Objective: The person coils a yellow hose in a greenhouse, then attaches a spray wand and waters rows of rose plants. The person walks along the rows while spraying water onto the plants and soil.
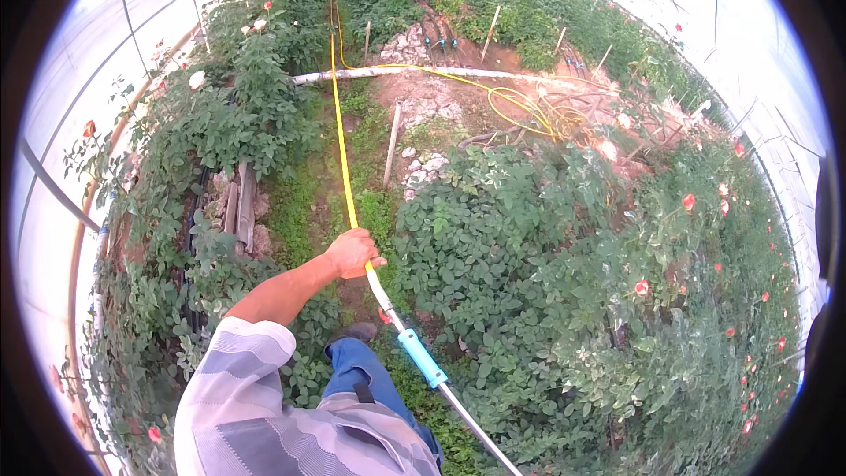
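My left hand [354,254] is closed around a yellow hose [342,149], which runs away from me along the path. Just below the hand, the hose meets a metal spray lance [477,428] with a blue grip sleeve [423,358]. A small red lever [384,316] sits near the joint. The lance slants down to the bottom right and leaves the picture. My right hand is out of view. Leafy rose bushes [482,244] stand close on the right of the hose.
A white pipe [423,71] crosses the path ahead, with a coil of yellow hose [522,109] beyond my reach on bare soil. Wooden stakes [392,144] and pale rubble [426,168] border the path. More rose bushes [244,99] line the left, beside the greenhouse's plastic wall [66,112].
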Demonstrator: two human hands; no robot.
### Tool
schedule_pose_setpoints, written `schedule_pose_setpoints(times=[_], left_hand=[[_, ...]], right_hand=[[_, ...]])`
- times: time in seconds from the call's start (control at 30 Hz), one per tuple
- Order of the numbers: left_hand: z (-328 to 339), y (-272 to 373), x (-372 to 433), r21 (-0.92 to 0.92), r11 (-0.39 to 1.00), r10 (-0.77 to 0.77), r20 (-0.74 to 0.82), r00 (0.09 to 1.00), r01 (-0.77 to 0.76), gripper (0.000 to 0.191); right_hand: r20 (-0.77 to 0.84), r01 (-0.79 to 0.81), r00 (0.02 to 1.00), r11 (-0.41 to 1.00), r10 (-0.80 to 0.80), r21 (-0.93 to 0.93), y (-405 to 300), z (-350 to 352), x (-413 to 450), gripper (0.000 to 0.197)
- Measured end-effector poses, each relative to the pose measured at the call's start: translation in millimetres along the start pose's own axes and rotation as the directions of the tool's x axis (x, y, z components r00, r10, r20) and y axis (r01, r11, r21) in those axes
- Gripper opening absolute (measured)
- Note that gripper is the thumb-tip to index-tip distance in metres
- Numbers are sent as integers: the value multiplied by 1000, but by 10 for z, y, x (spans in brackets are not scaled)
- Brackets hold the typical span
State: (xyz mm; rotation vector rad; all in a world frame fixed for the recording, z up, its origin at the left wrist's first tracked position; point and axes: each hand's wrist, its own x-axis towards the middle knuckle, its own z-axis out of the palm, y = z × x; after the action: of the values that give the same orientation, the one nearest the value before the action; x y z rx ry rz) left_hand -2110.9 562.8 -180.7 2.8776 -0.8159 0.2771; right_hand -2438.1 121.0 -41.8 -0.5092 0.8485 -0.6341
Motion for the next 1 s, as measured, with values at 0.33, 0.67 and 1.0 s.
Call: schedule_pose_setpoints(times=[0.33,0.67,1.0], left_hand=[[365,4118,-1698,-488,870,119,343,932,68,52],[109,5599,-2757,-761,613,174,392,903,213,16],[-312,6870,-4386,-564,723,-299,266,916,399,17]], right_hand=[[145,737,661,674,-736,60,-3002,-758,-78,38],[754,-5,630,972,185,-234,-1551,-136,-77,40],[617,-195,467,755,633,-627,-986,-1079,-374,34]])
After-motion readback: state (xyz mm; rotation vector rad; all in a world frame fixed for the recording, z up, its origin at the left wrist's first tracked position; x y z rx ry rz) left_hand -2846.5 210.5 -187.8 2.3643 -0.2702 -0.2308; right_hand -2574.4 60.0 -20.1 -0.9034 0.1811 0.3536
